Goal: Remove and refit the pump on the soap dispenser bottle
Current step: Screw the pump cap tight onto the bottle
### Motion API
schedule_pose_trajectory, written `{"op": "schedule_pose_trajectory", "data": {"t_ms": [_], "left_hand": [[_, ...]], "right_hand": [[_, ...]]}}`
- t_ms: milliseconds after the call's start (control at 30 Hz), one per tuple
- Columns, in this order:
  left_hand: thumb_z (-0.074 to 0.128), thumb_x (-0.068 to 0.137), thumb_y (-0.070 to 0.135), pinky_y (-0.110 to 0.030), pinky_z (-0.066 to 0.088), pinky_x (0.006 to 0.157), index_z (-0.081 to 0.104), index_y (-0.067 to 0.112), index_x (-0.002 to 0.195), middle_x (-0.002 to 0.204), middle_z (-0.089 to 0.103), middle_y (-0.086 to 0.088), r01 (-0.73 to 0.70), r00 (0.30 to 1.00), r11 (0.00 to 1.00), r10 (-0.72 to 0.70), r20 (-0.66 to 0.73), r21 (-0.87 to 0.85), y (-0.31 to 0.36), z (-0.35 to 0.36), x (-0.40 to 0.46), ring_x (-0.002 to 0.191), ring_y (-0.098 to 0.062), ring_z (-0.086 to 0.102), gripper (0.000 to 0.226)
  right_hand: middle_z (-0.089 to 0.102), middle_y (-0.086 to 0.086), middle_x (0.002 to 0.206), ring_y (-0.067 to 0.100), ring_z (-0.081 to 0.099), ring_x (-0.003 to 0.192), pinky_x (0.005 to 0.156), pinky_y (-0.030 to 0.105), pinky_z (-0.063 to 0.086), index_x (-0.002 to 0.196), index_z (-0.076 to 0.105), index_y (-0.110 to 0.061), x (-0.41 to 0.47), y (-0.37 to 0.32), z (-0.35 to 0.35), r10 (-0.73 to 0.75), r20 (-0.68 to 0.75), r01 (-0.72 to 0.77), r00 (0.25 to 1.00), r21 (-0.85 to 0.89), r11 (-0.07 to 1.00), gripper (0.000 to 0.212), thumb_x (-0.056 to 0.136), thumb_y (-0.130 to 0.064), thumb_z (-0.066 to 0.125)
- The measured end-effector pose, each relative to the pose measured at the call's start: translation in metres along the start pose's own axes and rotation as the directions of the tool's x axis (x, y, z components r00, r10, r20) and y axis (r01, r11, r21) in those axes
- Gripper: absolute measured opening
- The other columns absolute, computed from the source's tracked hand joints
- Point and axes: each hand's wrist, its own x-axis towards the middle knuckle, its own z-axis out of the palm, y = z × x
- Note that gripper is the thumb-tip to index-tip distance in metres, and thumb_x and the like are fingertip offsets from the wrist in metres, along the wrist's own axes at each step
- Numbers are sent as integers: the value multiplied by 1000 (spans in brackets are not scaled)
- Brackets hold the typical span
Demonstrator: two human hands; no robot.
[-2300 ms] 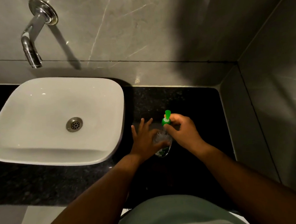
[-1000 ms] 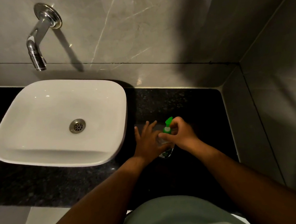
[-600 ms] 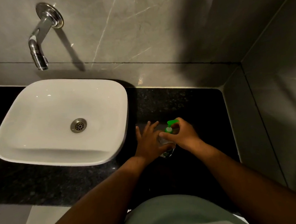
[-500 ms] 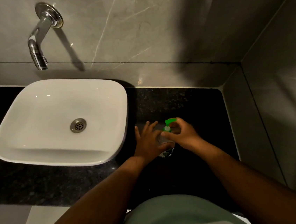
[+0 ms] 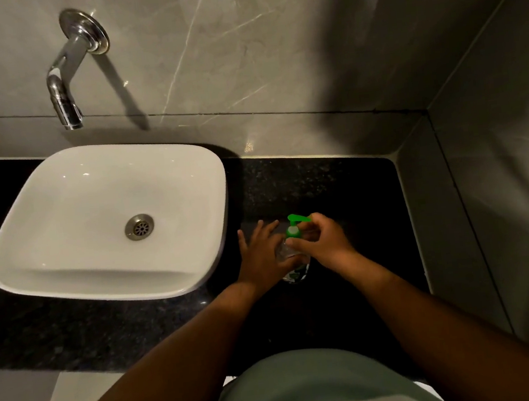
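A black speckled counter (image 5: 287, 178) runs along a grey marble wall (image 5: 273, 52), with a white basin (image 5: 63, 221) under a chrome tap (image 5: 64, 90) on its left part. The clear bottle (image 5: 295, 270) stands upright on the counter right of the basin, well apart from it; the left hand (image 5: 262, 254) lies against its side, fingers spread and only loosely curved. The right hand (image 5: 324, 243) curls its thumb and fingertips around the green pump (image 5: 293, 226) at the bottle's neck, spout pointing right.
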Motion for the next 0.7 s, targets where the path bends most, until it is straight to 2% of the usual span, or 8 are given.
{"op": "schedule_pose_trajectory", "data": {"t_ms": [100, 200, 300, 400, 467, 567, 633, 700], "left_hand": [[59, 69, 72, -54, -17, 112, 58, 32, 124, 155, 31, 8, -21, 999, 999, 21, 24, -40, 0, 0, 0, 147, -15, 6, 68], [58, 67, 75, -52, -19, 111, 55, 35, 127, 155, 30, 9, -27, 997, 995, 34, 75, -97, -1, -2, 4, 147, -16, 5, 72], [54, 64, 78, -55, -17, 110, 46, 40, 134, 155, 29, 10, -35, 990, 991, 52, 130, -131, -5, -2, 11, 147, -18, 3, 81], [52, 65, 80, -56, -18, 109, 37, 44, 139, 157, 25, 11, -22, 981, 984, 55, 185, -176, -11, -3, 17, 147, -18, 0, 85], [53, 66, 79, -56, -18, 109, 32, 45, 142, 157, 23, 11, -13, 979, 982, 50, 198, -188, -13, -2, 20, 148, -19, 0, 85], [56, 67, 75, -56, -18, 109, 31, 50, 139, 156, 27, 13, 25, 983, 969, 20, 180, -244, -11, 1, 19, 147, -17, 3, 81], [57, 65, 73, -55, -18, 109, 31, 59, 132, 151, 32, 18, 64, 988, 944, -14, 155, -324, -6, 3, 16, 144, -13, 6, 73], [60, 69, 67, -55, -16, 110, 37, 54, 131, 148, 37, 17, 85, 992, 935, -49, 113, -344, 1, 8, 14, 145, -17, 10, 68]], "right_hand": [[63, -21, 98, -7, 60, 86, 61, 6, 46, 101, 59, -41, -3, -2, -2, -8, 60, 4, 998, 72, 997, 37, 71, -36, 81], [66, -4, 116, 1, 63, 98, 77, 8, 50, 124, 60, -20, 1, 1, -8, -65, 148, 46, 987, 125, 991, 48, 80, -25, 75], [65, 5, 124, 10, 62, 110, 93, 20, 50, 129, 57, -12, 4, -2, -15, -83, 292, 37, 953, 161, 986, 45, 86, -19, 68], [65, 5, 123, 13, 61, 113, 98, 26, 48, 126, 59, -12, 11, -4, -19, -102, 373, 49, 922, 149, 988, 38, 89, -17, 64], [67, -1, 120, 10, 62, 112, 97, 26, 48, 122, 62, -17, 15, -4, -20, -93, 383, 45, 919, 133, 990, 33, 89, -21, 65], [65, -17, 111, 1, 60, 109, 88, 13, 48, 111, 66, -26, 18, -1, -18, -109, 358, 62, 927, 141, 988, 23, 88, -22, 65], [65, -10, 116, 6, 57, 114, 92, 15, 47, 111, 67, -17, 19, 3, -13, -142, 296, 105, 945, 139, 985, 23, 89, -18, 64], [67, 8, 119, 18, 60, 114, 97, 29, 49, 113, 67, -6, 20, 6, -8, -152, 222, 121, 963, 147, 982, 26, 89, -16, 64]]}}
